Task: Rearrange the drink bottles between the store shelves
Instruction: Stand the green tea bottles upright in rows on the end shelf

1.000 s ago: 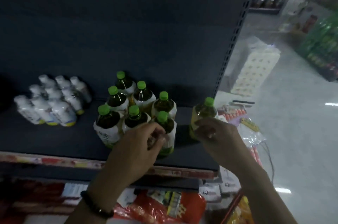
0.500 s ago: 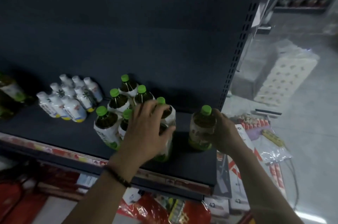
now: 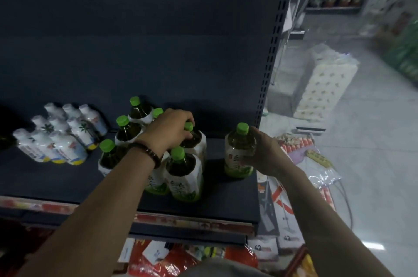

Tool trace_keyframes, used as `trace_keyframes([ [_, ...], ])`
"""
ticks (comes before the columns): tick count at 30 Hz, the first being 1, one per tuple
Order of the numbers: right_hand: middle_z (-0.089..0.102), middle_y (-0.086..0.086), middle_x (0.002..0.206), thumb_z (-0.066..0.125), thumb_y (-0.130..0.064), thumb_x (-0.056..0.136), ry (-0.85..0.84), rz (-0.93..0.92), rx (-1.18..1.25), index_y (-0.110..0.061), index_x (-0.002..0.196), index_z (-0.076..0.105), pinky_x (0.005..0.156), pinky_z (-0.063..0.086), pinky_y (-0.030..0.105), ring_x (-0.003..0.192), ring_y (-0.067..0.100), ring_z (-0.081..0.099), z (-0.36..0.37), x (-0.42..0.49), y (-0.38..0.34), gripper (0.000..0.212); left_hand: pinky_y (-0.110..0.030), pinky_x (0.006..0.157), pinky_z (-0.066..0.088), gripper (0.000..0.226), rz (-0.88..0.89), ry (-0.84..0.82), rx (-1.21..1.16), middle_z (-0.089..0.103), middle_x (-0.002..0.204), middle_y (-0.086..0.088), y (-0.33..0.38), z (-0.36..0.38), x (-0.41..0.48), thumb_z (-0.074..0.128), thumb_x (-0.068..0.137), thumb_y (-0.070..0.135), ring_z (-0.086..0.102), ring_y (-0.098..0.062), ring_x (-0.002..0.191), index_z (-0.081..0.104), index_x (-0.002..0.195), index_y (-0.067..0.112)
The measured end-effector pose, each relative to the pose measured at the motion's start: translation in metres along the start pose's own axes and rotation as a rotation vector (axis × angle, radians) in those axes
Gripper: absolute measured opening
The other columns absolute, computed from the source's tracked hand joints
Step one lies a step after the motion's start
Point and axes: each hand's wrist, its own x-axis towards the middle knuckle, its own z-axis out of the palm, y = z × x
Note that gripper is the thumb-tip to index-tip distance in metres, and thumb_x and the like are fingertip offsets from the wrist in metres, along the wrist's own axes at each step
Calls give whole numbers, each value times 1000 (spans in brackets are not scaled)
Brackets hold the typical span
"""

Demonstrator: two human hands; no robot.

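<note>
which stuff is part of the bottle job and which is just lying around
Job: green-capped bottle cluster, gripped by the left hand; lone green-capped bottle in the right hand; shelf; maybe white bottles.
Lying about: paper-roll pack on the floor; red packets below the shelf.

A dark store shelf carried a cluster of green-capped tea bottles near its middle, all upright and packed close together. The left hand, a beaded bracelet on its wrist, reached over the cluster and curled its fingers round the neck of the rear tea bottle. The right hand gripped the side of the lone tea bottle, which stood apart from the cluster, near the shelf's right edge. White bottles stood grouped toward the left end. A red price strip ran along the front edge. A pack of toilet rolls sat on the floor beyond.
</note>
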Motion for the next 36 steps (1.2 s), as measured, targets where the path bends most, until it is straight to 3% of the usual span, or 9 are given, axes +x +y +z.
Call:
trace_keyframes([
  [4, 68, 2, 132, 95, -23, 71, 9, -6, -4, -27, 149, 49, 95, 60, 44, 119, 25, 67, 1, 0, -1, 91, -37, 91, 53, 27, 47, 28, -34, 65, 123, -3, 16, 4, 2, 79, 95, 29, 65, -23, 109, 69, 119, 29],
  [9, 69, -1, 130, 93, -19, 74, 30, -28, 9, -28, 146, 51, 90, 58, 30, 118, 19, 66, 6, -1, 4, 85, -40, 96, 54, 30, 105, 28, -48, 66, 123, -4, 40, 10, 2, 79, 95, 29, 63, -25, 116, 69, 124, 27],
  [13, 69, 2, 130, 94, -23, 72, 65, -64, -17, -27, 147, 50, 93, 61, 43, 116, 24, 68, 9, -2, 10, 87, -40, 91, 58, 30, 110, 21, -34, 68, 121, -5, 46, 9, -1, 78, 96, 27, 66, -23, 107, 70, 125, 24],
  [22, 62, 4, 142, 89, -19, 78, 34, -76, -9, -26, 160, 36, 99, 59, 42, 128, 25, 64, 13, -3, 16, 98, -35, 86, 51, 38, 102, 19, -39, 67, 129, -8, 49, 10, -9, 74, 99, 27, 61, -21, 106, 64, 136, 24],
  [25, 54, 0, 151, 92, -18, 78, 91, -86, 72, -31, 166, 14, 102, 53, 23, 130, 13, 57, 20, -16, 11, 118, -38, 99, 54, 54, 96, 30, -131, 64, 141, -6, 41, 6, -17, 73, 100, 39, 63, -23, 123, 55, 149, 25],
  [27, 48, -5, 150, 93, -25, 77, 280, 49, 229, -41, 160, 17, 103, 49, 19, 131, 8, 51, 36, -38, -4, 113, -32, 99, 53, 46, 117, 205, -182, 64, 138, 1, 27, 3, -35, 69, 102, 40, 62, -17, 124, 57, 144, 27],
  [29, 47, 0, 150, 86, -34, 84, 489, 238, 300, -34, 154, 33, 103, 56, 38, 132, 16, 54, 64, -70, -25, 88, -24, 90, 53, 27, 160, 514, -279, 67, 123, 5, 8, 5, -66, 67, 104, 30, 64, -10, 110, 65, 130, 23],
  [32, 57, -7, 131, 74, -43, 88, 461, 235, 370, -33, 138, 47, 85, 63, 44, 115, 12, 62, 106, -108, -52, 58, -16, 74, 54, 10, 166, 769, -510, 66, 104, 0, -21, 36, -114, 67, 103, 15, 64, -6, 87, 65, 112, 12],
  [36, 55, -10, 137, 81, -52, 84, 238, 119, 343, -35, 146, 43, 91, 62, 43, 121, 11, 62, 134, -102, -73, 75, -13, 75, 57, 31, -41, 490, -727, 65, 120, 0, -45, 101, -156, 66, 102, 19, 67, -1, 97, 54, 127, 33],
])
